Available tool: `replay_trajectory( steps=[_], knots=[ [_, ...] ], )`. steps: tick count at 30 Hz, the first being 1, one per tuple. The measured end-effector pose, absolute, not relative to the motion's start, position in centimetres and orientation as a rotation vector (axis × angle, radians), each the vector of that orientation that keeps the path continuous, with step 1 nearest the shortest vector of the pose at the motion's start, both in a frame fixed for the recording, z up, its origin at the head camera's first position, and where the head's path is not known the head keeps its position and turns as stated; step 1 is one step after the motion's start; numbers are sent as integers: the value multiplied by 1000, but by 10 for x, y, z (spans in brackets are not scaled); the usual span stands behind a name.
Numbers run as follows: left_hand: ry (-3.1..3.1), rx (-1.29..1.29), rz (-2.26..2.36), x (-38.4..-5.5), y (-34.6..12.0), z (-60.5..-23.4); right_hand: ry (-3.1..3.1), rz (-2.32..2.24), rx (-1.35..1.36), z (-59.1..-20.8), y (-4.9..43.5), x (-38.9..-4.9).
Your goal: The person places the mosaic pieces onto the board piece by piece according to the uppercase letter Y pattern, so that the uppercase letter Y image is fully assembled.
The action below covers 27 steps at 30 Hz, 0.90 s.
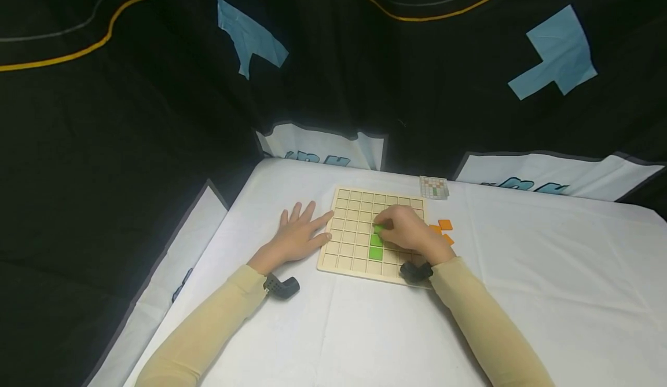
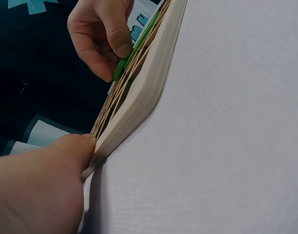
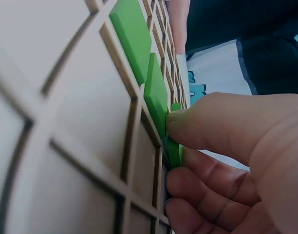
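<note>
Your right hand (image 1: 409,232) pinches a green square tile (image 3: 175,146) between thumb and fingers, over a cell just beyond the two seated green tiles (image 1: 376,247) mid-board. Square the tile's edges to the cell walls, then press it flat. Your left hand (image 1: 298,237) lies with fingers spread flat, fingertips touching the wooden grid board's (image 1: 348,258) left edge; let it brace there. Board: pale wood, thin raised lattice. Tiles: smooth, flat. Orange tiles (image 1: 445,224) lie loose on the white tablecloth (image 1: 547,271).
</note>
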<state>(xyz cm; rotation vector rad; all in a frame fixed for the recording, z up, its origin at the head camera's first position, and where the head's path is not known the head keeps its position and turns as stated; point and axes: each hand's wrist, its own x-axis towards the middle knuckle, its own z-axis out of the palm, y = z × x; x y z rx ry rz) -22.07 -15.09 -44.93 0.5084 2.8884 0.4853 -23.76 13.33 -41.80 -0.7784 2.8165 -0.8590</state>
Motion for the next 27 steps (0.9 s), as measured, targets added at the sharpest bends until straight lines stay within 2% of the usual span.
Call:
replay_trajectory(
  steps=[27],
  knots=[
    [2883, 517, 487, -222, -152, -450, 2824, -830, -683, -417, 123, -238]
  ],
)
